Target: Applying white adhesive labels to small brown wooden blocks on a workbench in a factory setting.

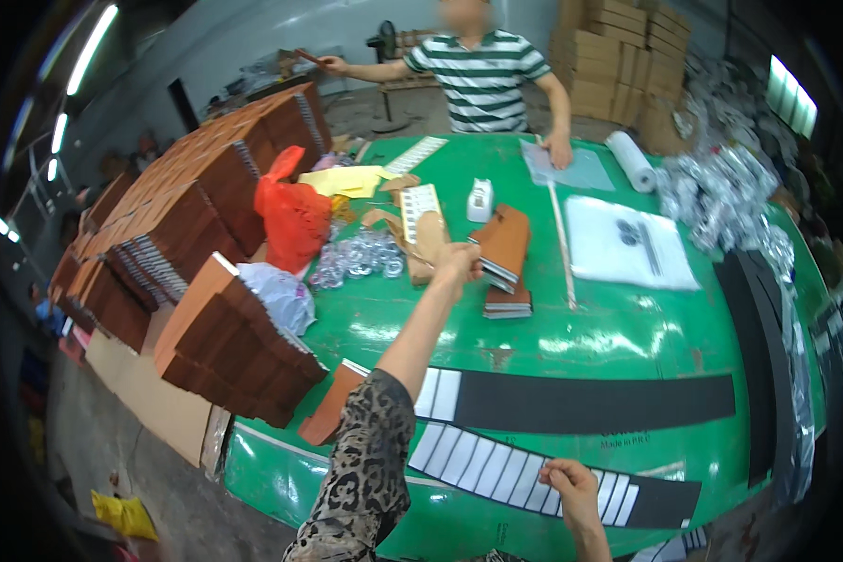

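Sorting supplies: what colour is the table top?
Green, glossy; the head view shows it.

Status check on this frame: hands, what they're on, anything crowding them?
Left hand out at the brown card stack, grip unclear. Right hand pinching the near black strip. Co-worker's hand well clear across the green table.

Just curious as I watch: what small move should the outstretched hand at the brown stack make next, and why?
Probably close on the top brown folded piece and draw it back. The left hand is at that stack, while the right hand pins the black strip nearby.
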{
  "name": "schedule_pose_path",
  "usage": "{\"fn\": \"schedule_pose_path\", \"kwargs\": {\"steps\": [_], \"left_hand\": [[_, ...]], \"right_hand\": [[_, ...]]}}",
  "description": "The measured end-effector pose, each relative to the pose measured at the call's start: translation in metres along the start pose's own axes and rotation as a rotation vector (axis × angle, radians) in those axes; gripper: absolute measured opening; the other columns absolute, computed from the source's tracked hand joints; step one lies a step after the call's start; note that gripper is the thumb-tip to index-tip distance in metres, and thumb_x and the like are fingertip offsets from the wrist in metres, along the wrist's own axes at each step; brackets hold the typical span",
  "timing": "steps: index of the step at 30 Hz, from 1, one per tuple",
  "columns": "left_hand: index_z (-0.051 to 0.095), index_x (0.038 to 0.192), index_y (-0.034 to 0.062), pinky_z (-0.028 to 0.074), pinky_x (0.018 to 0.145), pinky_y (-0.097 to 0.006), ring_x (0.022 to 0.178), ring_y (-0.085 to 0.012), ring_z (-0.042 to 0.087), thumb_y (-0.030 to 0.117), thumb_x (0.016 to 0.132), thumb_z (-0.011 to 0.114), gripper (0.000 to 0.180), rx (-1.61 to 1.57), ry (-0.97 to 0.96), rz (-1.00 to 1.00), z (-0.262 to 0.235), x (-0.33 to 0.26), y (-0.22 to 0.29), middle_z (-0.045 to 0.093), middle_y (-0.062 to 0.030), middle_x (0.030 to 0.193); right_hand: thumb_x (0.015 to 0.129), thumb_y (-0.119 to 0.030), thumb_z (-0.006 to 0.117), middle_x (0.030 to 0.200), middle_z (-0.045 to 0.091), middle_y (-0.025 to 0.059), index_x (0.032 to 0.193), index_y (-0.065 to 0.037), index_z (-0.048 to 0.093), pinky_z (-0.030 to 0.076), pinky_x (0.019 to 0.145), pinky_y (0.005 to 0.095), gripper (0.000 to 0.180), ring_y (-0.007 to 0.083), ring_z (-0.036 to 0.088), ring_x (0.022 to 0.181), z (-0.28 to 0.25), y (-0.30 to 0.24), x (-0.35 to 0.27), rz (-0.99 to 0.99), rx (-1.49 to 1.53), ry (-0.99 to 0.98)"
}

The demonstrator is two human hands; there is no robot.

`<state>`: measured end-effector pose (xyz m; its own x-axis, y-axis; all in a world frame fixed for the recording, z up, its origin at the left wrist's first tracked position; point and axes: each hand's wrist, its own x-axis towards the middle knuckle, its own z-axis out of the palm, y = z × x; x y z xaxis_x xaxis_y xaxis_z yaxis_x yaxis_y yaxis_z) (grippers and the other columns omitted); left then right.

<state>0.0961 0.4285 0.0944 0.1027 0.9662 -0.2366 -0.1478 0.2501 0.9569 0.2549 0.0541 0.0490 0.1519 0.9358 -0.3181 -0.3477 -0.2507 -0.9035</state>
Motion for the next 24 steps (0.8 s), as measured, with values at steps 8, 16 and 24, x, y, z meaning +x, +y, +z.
{"fn": "schedule_pose_path", "kwargs": {"steps": [8, 16, 24], "left_hand": [[0.054, 0.120, 0.0015, 0.050, 0.076, -0.033, 0.079, -0.0197, 0.058, 0.013, 0.083, 0.060, 0.039, 0.895, 0.291, 0.675, -0.025, -0.028, -0.026, 0.057, -0.0127, 0.092], [0.056, 0.116, 0.0051, 0.047, 0.078, -0.032, 0.084, -0.0186, 0.058, 0.012, 0.084, 0.059, 0.032, 0.674, -0.276, 0.710, -0.037, -0.210, -0.035, 0.048, -0.0126, 0.111], [0.058, 0.110, 0.0042, 0.046, 0.084, -0.035, 0.101, -0.0290, 0.055, 0.006, 0.083, 0.057, 0.028, 0.729, -0.191, 0.612, -0.124, -0.345, -0.079, 0.051, -0.0142, 0.113]], "right_hand": [[0.087, 0.001, 0.052, 0.086, 0.062, 0.0089, 0.096, 0.002, 0.058, 0.051, 0.073, 0.0288, 0.011, 0.0149, 0.060, 0.077, -0.001, 0.029, -0.009, -0.047, 0.072, 0.027], [0.085, 0.001, 0.049, 0.075, 0.056, 0.0056, 0.090, 0.000, 0.056, 0.049, 0.067, 0.0272, 0.009, 0.0111, 0.052, 0.065, 0.014, 0.025, -0.052, -0.133, 0.078, 0.040], [0.083, 0.002, 0.045, 0.066, 0.046, 0.0022, 0.091, 0.000, 0.052, 0.041, 0.056, 0.0249, 0.011, 0.0087, 0.040, 0.057, 0.021, 0.045, -0.100, -0.202, 0.011, 0.018]]}}
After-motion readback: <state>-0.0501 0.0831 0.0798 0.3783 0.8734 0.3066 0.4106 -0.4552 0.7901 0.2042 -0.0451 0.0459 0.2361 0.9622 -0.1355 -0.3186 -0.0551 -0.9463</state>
